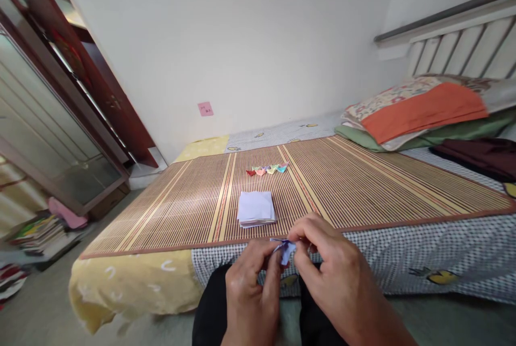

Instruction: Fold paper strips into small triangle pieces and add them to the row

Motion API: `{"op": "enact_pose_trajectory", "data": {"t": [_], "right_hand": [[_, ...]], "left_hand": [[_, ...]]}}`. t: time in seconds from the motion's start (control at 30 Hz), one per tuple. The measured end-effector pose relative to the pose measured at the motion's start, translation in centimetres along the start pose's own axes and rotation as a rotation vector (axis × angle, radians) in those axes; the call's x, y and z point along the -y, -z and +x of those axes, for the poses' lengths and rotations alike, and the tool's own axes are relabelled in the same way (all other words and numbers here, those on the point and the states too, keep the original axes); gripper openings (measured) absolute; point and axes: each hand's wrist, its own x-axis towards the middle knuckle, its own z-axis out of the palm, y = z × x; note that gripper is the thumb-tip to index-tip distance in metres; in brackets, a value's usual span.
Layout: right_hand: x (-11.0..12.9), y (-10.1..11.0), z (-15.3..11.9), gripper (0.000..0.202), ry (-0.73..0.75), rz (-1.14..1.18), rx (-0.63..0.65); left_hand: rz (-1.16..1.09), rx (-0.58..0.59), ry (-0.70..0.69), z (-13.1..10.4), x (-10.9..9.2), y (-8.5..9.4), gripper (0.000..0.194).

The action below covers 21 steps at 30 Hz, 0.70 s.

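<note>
Between my two hands is a small folded piece of blue-purple paper (286, 252), held above my lap at the bed's near edge. My left hand (252, 281) pinches its left side between thumb and fingers. From the right, my right hand (332, 260) grips the paper's upper right edge with thumb and forefinger. Fingertips hide part of the folds. Just beyond the hands, a stack of white square paper (256, 207) lies on the bamboo mat (189, 195). Farther back sits a row of several small folded paper pieces (267, 169) in red, pink, yellow and blue.
Folded bedding with an orange panel (425, 112) is piled at the right, beside dark cloth (478, 155). A white wall (250, 50) stands behind the bed. Books (38, 233) are stacked on the left, near a brown door (88, 77).
</note>
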Motion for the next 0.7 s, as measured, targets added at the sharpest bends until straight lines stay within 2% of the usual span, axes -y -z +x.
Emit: {"op": "enact_pose_trajectory", "data": {"t": [0.23,0.37,0.7], "right_hand": [[0.0,-0.3,0.2,0.023,0.045,-0.079,0.043],[-0.2,0.0,0.2,0.022,0.046,-0.041,0.079],[0.2,-0.5,-0.1,0.022,0.044,-0.025,0.142]], "left_hand": [[-0.054,-0.056,0.077,0.2,-0.1,-0.5,0.02],[-0.093,-0.036,0.137,0.0,0.2,-0.5,0.018],[-0.232,-0.002,0.432,-0.4,1.0,-0.9,0.01]]}}
